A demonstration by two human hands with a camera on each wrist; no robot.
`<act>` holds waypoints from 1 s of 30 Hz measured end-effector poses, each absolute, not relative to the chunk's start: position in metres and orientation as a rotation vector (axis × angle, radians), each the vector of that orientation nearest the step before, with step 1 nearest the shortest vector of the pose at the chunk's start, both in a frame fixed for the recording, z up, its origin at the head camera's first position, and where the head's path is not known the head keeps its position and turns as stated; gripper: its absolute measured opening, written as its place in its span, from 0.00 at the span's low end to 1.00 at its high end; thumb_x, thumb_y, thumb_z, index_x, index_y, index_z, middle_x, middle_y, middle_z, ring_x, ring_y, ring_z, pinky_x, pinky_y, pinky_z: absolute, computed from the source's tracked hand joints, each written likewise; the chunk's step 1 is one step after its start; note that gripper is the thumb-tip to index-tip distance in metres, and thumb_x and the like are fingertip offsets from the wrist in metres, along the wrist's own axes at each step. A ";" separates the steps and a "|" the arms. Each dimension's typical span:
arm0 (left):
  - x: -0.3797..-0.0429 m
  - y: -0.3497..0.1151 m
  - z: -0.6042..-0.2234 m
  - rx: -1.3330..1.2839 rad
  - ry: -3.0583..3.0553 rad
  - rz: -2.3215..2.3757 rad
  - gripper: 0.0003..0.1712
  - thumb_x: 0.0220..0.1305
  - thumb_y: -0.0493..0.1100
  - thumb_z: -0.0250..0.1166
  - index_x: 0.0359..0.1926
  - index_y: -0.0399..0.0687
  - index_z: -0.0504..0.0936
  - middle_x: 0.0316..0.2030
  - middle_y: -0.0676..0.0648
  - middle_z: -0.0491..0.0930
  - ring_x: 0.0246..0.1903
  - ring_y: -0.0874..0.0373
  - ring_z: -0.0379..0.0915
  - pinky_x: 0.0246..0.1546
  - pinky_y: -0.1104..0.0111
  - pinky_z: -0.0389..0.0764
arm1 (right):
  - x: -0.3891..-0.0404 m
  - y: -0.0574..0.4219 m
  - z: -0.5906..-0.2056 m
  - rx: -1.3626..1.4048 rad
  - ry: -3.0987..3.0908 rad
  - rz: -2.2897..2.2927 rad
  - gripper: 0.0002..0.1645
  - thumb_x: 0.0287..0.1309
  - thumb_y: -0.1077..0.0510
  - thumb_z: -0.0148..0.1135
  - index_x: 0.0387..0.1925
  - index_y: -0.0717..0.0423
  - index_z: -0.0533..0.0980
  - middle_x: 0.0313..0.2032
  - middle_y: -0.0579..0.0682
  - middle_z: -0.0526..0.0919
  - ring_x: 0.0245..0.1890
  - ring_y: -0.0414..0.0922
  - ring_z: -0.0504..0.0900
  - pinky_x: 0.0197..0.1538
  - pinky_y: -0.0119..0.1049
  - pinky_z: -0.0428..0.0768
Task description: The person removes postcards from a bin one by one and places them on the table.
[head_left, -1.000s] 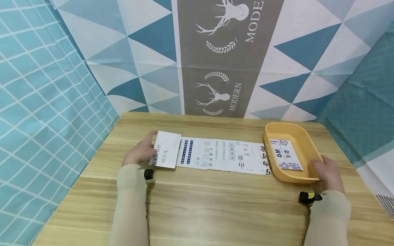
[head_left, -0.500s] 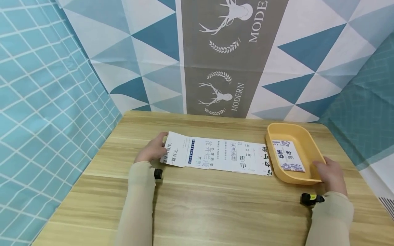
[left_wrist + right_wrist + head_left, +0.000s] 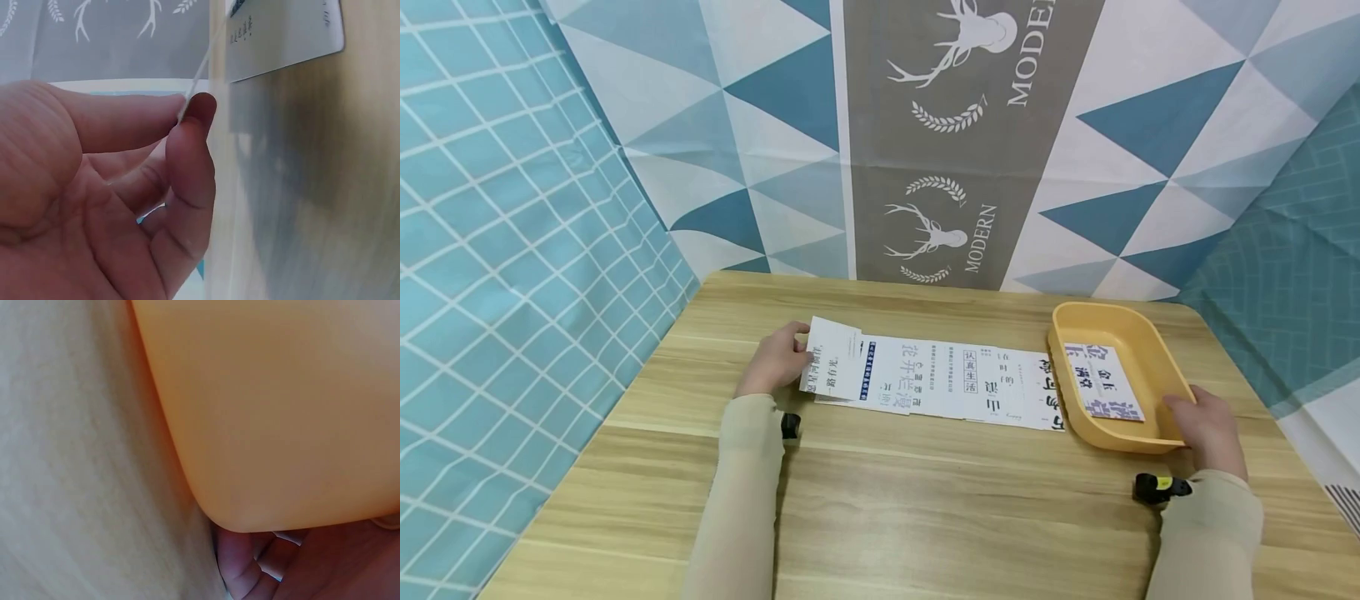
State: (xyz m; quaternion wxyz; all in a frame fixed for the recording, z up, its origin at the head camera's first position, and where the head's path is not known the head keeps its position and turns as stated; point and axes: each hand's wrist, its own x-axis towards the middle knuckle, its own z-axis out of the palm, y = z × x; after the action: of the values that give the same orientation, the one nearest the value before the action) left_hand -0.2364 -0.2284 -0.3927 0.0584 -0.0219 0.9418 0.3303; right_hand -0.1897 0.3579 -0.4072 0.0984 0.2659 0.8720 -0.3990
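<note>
My left hand (image 3: 777,360) pinches a white card (image 3: 835,358) printed with dark characters by its left edge, at the left end of an overlapping row of cards (image 3: 955,379). In the left wrist view the card is seen edge-on between thumb and fingers (image 3: 190,150), tilted above the table, with another card (image 3: 287,37) lying beyond it. At the right, my right hand (image 3: 1208,429) grips the near right corner of an orange plastic tray (image 3: 1138,333), thumb over the rim. Inside the tray lies a card with purple and blue print (image 3: 1105,382).
The wooden table (image 3: 955,508) runs up to a patterned cloth backdrop (image 3: 917,150). A blue checked cloth (image 3: 535,250) hangs along the left side, and a teal one (image 3: 1300,275) on the right. The tray stands right beside the row's right end.
My left hand has moved right with the pinched card, bringing it over the row's left end and covering part of the cards there. The right hand stays on the tray.
</note>
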 end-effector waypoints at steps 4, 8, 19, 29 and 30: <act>-0.238 -0.228 -0.396 -0.079 2.847 1.001 0.31 0.71 0.38 0.58 0.73 0.43 0.66 0.52 0.36 0.79 0.43 0.48 0.76 0.43 0.62 0.75 | -0.191 0.360 -0.408 0.787 2.578 -1.183 0.41 0.74 0.49 0.35 0.78 0.68 0.41 0.73 0.77 0.53 0.60 0.66 0.67 0.62 0.61 0.70; -0.239 -0.226 -0.398 -0.089 2.814 0.984 0.30 0.72 0.38 0.58 0.73 0.44 0.66 0.55 0.35 0.78 0.46 0.46 0.76 0.45 0.60 0.76 | -0.192 0.360 -0.408 0.795 2.579 -1.184 0.41 0.74 0.49 0.34 0.78 0.68 0.41 0.73 0.76 0.53 0.61 0.65 0.66 0.64 0.62 0.69; -0.237 -0.223 -0.400 -0.074 2.764 0.951 0.28 0.73 0.40 0.56 0.71 0.41 0.67 0.58 0.34 0.77 0.47 0.46 0.76 0.44 0.61 0.76 | -0.191 0.359 -0.411 0.803 2.566 -1.205 0.41 0.75 0.49 0.36 0.78 0.67 0.40 0.74 0.76 0.51 0.62 0.67 0.65 0.67 0.64 0.67; -0.236 -0.220 -0.403 -0.082 2.792 0.886 0.31 0.69 0.40 0.63 0.70 0.37 0.67 0.48 0.38 0.79 0.38 0.50 0.74 0.35 0.66 0.74 | -0.189 0.357 -0.409 0.826 2.549 -1.229 0.41 0.75 0.49 0.36 0.78 0.66 0.40 0.75 0.76 0.50 0.63 0.67 0.65 0.68 0.65 0.66; -0.236 -0.220 -0.403 -0.090 2.793 0.882 0.31 0.69 0.40 0.63 0.70 0.37 0.67 0.48 0.38 0.79 0.38 0.50 0.74 0.35 0.66 0.73 | -0.189 0.356 -0.409 0.827 2.551 -1.230 0.41 0.75 0.50 0.36 0.78 0.65 0.40 0.75 0.76 0.51 0.63 0.66 0.65 0.68 0.64 0.66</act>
State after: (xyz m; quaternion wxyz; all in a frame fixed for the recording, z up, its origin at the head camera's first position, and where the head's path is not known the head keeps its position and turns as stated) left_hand -0.2362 -0.2201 -0.4029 0.1052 -0.0307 0.9478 0.2993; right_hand -0.1892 0.3564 -0.4090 0.0954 0.2791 0.8607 -0.4150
